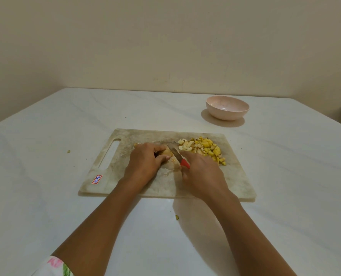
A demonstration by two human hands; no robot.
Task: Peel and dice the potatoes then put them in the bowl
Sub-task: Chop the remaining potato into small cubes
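Gripping small brown potato piece (166, 152) | left hand (143, 164) is holding it on worn pale cutting board (233, 176) | right hand (202, 172) is clasping red-handled steel knife (178, 156)

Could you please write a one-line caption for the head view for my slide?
Left hand holds a potato on the board, right hand cuts with a knife; bowl empty.

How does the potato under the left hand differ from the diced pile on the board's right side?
The potato is one piece; the pile is many small cubes. The left hand holds the potato, with the knife at it; the pile lies loose. The potato looks tan; the pile is yellow and white. Both rest on the cutting board.
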